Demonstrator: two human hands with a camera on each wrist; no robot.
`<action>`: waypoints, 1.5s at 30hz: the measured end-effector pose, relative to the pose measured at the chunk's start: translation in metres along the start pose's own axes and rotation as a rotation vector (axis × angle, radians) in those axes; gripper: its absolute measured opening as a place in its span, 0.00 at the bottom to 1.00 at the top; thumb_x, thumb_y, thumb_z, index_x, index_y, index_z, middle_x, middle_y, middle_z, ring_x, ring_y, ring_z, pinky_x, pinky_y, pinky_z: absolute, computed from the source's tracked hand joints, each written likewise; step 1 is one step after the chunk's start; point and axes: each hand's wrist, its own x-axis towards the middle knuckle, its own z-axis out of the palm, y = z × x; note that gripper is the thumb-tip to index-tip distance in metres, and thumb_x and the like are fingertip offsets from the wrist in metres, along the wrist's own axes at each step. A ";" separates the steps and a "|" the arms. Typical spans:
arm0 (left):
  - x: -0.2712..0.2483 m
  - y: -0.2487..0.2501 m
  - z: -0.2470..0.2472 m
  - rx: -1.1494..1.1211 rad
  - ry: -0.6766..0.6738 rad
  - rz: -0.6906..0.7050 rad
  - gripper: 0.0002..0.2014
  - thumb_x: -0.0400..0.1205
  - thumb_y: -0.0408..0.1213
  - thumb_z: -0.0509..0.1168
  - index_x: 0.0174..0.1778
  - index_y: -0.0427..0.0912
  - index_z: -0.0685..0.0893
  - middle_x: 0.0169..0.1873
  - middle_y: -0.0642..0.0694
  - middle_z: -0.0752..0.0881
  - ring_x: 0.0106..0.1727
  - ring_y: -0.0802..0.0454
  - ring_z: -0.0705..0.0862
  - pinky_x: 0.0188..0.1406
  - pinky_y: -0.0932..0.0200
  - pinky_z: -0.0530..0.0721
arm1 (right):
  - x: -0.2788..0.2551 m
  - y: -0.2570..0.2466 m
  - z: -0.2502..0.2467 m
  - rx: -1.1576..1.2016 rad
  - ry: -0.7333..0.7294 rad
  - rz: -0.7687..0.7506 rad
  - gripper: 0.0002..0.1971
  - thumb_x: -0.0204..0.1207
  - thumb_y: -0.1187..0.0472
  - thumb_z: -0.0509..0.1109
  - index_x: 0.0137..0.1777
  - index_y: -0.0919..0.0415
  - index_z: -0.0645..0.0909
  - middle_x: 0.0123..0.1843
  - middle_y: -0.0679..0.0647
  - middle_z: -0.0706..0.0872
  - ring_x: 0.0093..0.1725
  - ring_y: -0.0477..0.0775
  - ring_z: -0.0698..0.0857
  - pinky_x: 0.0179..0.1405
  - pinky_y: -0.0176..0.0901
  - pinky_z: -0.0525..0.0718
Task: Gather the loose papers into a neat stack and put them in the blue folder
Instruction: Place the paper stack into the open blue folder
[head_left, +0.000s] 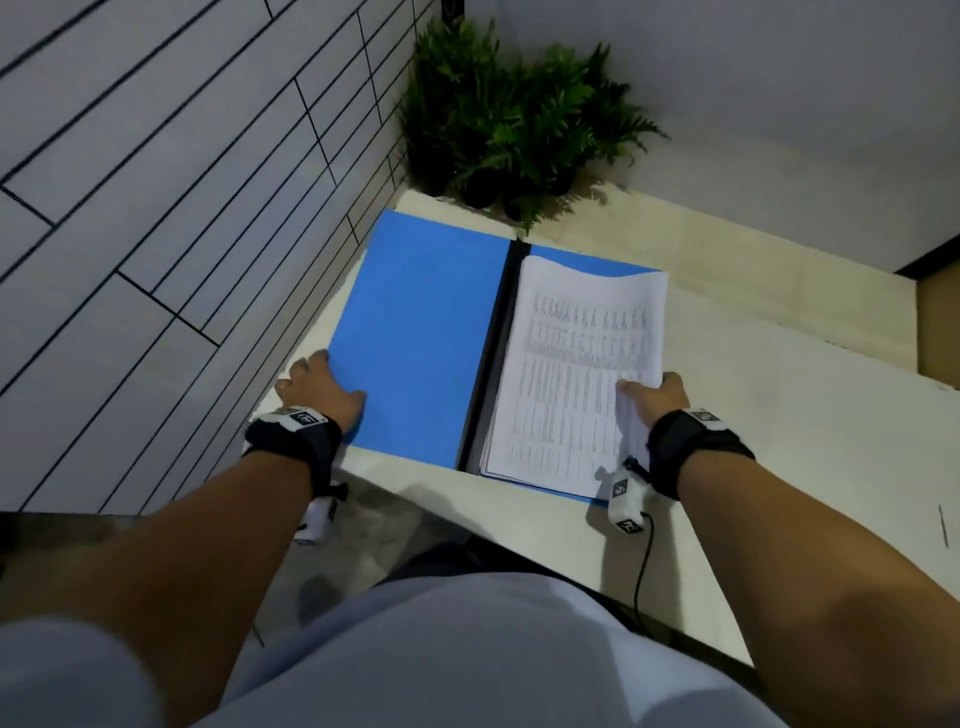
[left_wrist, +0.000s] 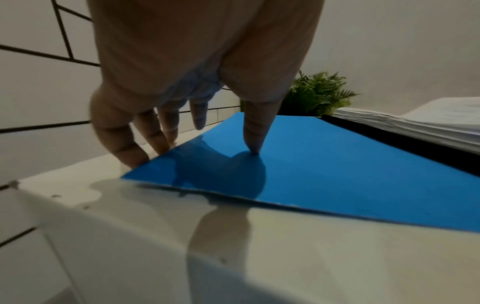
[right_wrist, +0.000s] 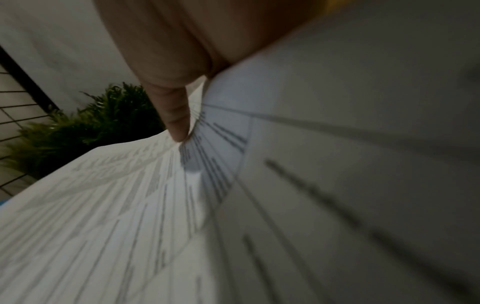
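Both hands on the open folder on the table

Left hand pinches the left cover's outer edge, thumb on top, fingertips tucked behind it. Right hand grips the right edge of the papers lying on the right half; its fingers are hidden under blurred, lifted sheets.

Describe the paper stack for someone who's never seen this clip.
On the white table in the corner by the ferns lies an open blue folder. The paper stack sits on its right half, beside the black spine. It alone bears printed rows, its edge pinched by the right hand.
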 end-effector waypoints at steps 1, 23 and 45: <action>0.001 0.000 -0.004 -0.059 0.006 -0.014 0.34 0.70 0.48 0.73 0.70 0.38 0.74 0.67 0.32 0.78 0.64 0.28 0.79 0.64 0.37 0.79 | 0.001 0.000 0.002 -0.020 0.013 -0.007 0.24 0.80 0.59 0.69 0.72 0.67 0.68 0.58 0.59 0.79 0.47 0.54 0.79 0.48 0.42 0.78; -0.110 0.144 -0.050 -0.260 -0.624 0.709 0.25 0.82 0.54 0.66 0.75 0.53 0.76 0.68 0.54 0.83 0.58 0.52 0.84 0.63 0.61 0.77 | -0.012 0.002 -0.012 0.038 -0.180 0.026 0.38 0.81 0.43 0.64 0.84 0.59 0.55 0.83 0.53 0.65 0.79 0.56 0.68 0.77 0.47 0.65; 0.014 0.074 -0.003 -0.140 -0.123 0.060 0.08 0.77 0.42 0.72 0.45 0.46 0.79 0.57 0.39 0.85 0.57 0.36 0.84 0.55 0.51 0.82 | -0.022 -0.010 0.078 -0.382 -0.631 -0.197 0.21 0.79 0.66 0.61 0.72 0.62 0.75 0.64 0.63 0.84 0.54 0.61 0.82 0.50 0.45 0.76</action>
